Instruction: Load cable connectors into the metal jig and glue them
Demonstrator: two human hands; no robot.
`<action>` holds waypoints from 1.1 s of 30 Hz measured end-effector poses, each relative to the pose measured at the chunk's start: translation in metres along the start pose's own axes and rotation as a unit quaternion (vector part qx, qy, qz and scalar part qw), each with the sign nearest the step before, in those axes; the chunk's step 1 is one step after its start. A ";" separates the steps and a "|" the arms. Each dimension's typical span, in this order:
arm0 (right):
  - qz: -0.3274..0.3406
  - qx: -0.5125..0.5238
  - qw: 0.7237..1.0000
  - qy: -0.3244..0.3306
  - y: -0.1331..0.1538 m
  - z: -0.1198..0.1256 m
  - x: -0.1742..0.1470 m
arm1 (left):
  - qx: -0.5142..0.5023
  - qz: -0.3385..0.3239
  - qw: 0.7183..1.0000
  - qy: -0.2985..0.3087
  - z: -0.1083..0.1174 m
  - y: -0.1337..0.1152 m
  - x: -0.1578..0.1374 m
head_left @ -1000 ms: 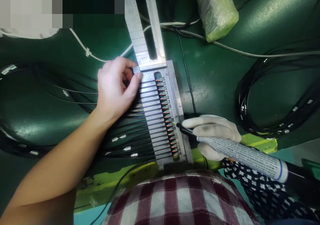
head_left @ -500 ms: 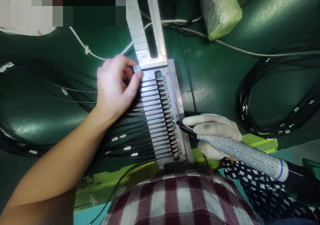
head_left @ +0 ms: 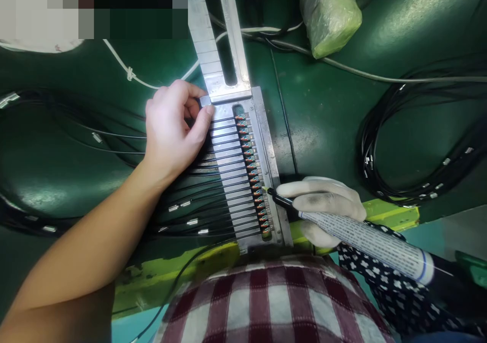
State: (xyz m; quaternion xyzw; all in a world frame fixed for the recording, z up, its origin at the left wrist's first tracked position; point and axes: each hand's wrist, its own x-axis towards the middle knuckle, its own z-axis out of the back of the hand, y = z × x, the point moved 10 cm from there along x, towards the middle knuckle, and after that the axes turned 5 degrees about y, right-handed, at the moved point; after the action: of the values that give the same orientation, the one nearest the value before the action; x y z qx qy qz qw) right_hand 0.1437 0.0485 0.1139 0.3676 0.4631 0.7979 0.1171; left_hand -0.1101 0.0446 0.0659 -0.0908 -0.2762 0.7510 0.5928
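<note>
On a green table [head_left: 319, 114], left fingers [head_left: 201, 123] pinch a metal jig [head_left: 224, 112]; right fingers [head_left: 323, 186] clasp a pen [head_left: 361, 238], best kept steady.

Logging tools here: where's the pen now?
Head view, right of centre: the pen is in the gloved right hand, its tip at the metal fixture.

Maroon-and-white checked garment [head_left: 281, 302] and white glove [head_left: 327, 201] are worn.
The dark sleeve [head_left: 375, 259] is patterned with small white shapes.
</note>
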 end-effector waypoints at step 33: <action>-0.003 -0.008 1.000 -0.009 0.001 0.001 0.004 | -0.010 0.002 1.000 0.003 -0.002 0.002 -0.001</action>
State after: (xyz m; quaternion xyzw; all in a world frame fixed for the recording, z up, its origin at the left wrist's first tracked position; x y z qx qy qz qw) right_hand 0.1419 0.0503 0.1169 0.3719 0.4566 0.7982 0.1266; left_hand -0.1107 0.0440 0.0630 -0.0993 -0.2818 0.7493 0.5910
